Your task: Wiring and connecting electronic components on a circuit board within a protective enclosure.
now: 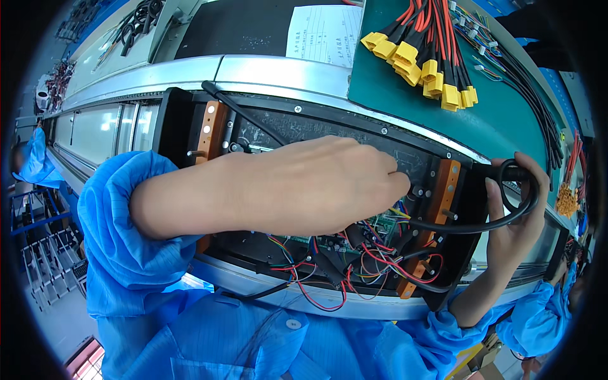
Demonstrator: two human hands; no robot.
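Observation:
My left hand (pixel 348 183) reaches across the black fixture (pixel 329 120), its fingers curled downward over a green circuit board (pixel 387 224). Its fingertips are hidden beneath the hand, so what they grip cannot be seen. At the fixture's right end, my right hand (pixel 519 231) is closed around a looped black cable (pixel 456 228). From that hand the cable runs left to the thin coloured wires beside the board. Red, black and multicoloured wires (pixel 345 288) lie loosely along the board's near side. An orange block (pixel 447 180) with metal pins stands near the right end.
Another orange block (pixel 211 123) sits at the fixture's left end. Silver rails (pixel 278 75) border the fixture. Beyond lie a green mat (pixel 399 120), yellow connectors (pixel 405 60) on red and black leads, and a paper sheet (pixel 323 35). Other people in blue sleeves (pixel 535 323) are nearby.

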